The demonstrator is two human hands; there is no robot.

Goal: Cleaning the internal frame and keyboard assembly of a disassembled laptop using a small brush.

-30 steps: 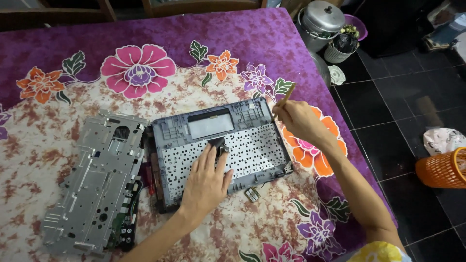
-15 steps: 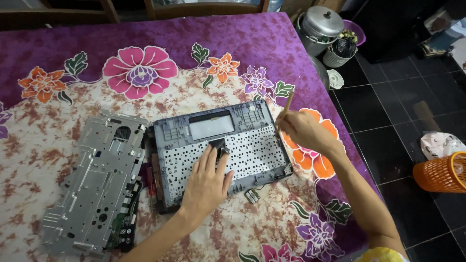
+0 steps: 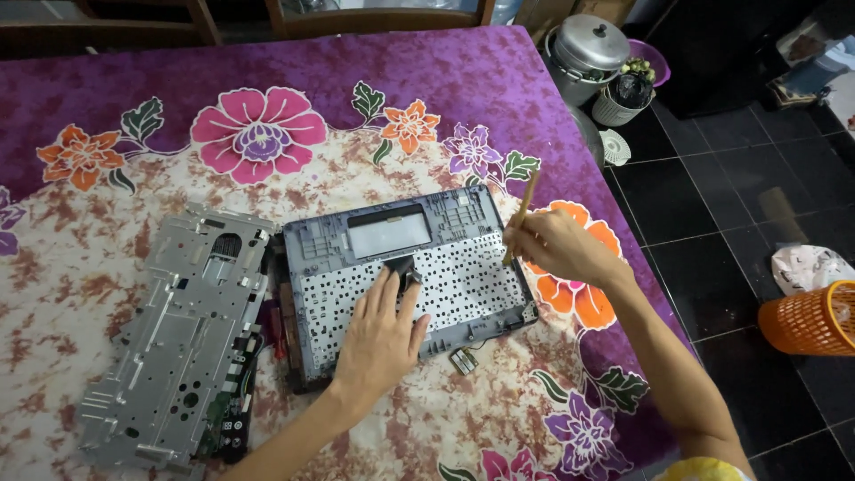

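Left hand (image 3: 378,343) is lying flat, pressing the dark perforated laptop shell (image 3: 410,272); right hand (image 3: 557,248) beside it is gripping a thin wooden-handled tool (image 3: 521,214); silver metal frame (image 3: 183,330) is already lying removed left of it.

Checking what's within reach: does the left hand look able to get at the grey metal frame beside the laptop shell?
Probably yes. The left hand lies flat on the laptop shell, and the metal frame sits just left with nothing between.

home | floral tablecloth (image 3: 267,80) | cooking pot (image 3: 590,52) on tiled floor (image 3: 712,205)
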